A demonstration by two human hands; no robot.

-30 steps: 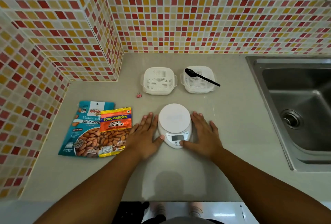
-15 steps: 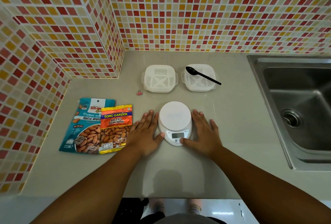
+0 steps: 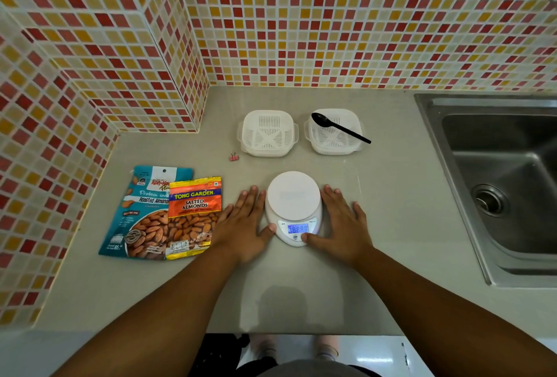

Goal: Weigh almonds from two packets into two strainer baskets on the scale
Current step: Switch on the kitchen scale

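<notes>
Grey counter (image 3: pixel 391 196) holds a white scale (image 3: pixel 294 206), its display lit blue. Both hands lie flat with fingers straight, left hand (image 3: pixel 244 227) and right hand (image 3: pixel 343 226) touching the scale's sides. Two almond packets (image 3: pixel 162 214) overlap at left. Two white baskets (image 3: pixel 268 132) stand behind, a black spoon (image 3: pixel 337 127) across the right one.

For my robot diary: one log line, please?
scale: display lit, pan bare | hands: left, right, flat beside scale | baskets: empty

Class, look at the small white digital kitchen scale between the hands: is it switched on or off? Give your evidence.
On. The white digital kitchen scale has its front display lit blue with digits showing; its round platform holds nothing.
</notes>
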